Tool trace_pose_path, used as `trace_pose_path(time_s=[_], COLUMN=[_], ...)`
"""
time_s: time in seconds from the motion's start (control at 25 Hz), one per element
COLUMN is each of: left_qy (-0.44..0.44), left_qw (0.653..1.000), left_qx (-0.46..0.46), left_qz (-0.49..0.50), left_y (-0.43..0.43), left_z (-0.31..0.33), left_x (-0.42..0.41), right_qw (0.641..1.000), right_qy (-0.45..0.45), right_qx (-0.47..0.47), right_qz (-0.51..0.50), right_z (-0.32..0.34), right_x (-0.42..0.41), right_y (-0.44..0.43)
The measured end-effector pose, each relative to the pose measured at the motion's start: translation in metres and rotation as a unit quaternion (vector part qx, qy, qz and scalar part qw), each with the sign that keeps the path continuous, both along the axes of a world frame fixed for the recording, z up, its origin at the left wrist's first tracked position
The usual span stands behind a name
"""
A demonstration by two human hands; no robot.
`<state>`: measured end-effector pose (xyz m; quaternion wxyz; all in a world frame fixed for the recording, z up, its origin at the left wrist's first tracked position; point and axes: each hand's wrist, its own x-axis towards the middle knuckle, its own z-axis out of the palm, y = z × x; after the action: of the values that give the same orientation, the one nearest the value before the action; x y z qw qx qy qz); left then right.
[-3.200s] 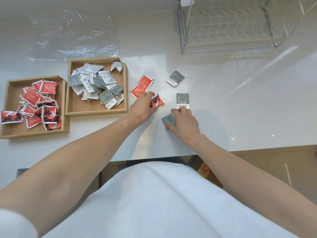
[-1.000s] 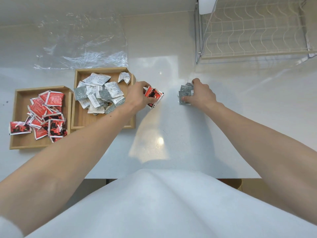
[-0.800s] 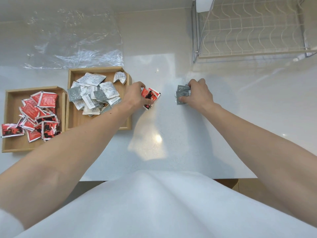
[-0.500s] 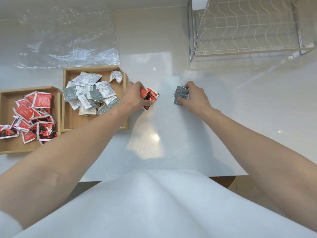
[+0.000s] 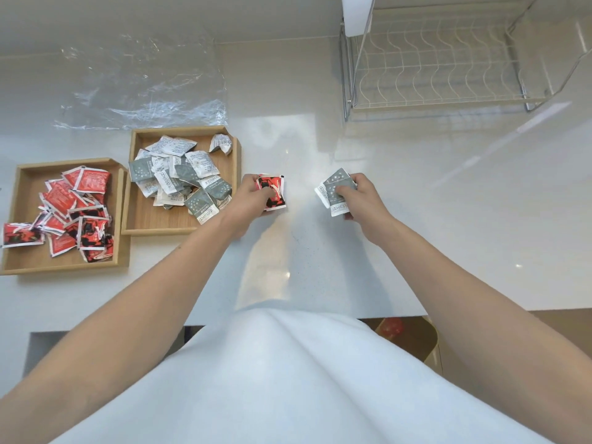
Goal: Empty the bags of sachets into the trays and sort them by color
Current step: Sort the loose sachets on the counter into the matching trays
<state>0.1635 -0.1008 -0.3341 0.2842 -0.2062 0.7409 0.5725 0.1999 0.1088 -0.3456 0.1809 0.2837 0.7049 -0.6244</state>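
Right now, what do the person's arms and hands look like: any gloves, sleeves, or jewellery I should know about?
Both hands, the left hand and the right hand, are bare: no gloves, and no rings show on the fingers. Both forearms are uncovered, with no watch or bracelet at the wrists. A white garment covers the torso, and a bit of white sleeve shows at the left upper arm.

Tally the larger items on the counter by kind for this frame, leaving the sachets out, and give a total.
Wooden trays: 2 (red-sachet tray, grey-sachet tray)
Clear plastic bags: 1
Wire dish racks: 1
Total: 4
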Motion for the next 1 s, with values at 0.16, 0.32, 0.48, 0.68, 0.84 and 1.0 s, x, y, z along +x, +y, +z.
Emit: trace_pose_path(time_s=[0.16,0.32,0.48,0.68,0.84,1.0], left_qy=[0.001,0.042,0.075,0.095,0.1,0.088], left_qw=[0.991,0.974,0.947,0.939,0.933,0.929], left_qx=[0.09,0.131,0.167,0.167,0.167,0.172], left_qz=[0.096,0.181,0.263,0.284,0.302,0.315], left_y=[-0.018,-0.041,-0.077,-0.146,-0.222,-0.292], left_z=[0.016,0.025,0.031,0.031,0.032,0.029], left_x=[0.029,0.059,0.09,0.117,0.134,0.145], right_qw=[0.997,0.994,0.99,0.994,0.992,0.99], right_qy=[-0.015,-0.004,0.011,0.033,0.023,0.032], right_qx=[-0.067,-0.112,-0.142,-0.103,-0.124,-0.139], right_qz=[-0.017,-0.015,-0.019,-0.002,-0.001,0.001], right_z=[0.008,0.013,0.029,0.041,0.045,0.049], right_x=[0.012,0.028,0.038,0.045,0.058,0.063], right_y=[-0.012,-0.03,-0.062,-0.133,-0.206,-0.276])
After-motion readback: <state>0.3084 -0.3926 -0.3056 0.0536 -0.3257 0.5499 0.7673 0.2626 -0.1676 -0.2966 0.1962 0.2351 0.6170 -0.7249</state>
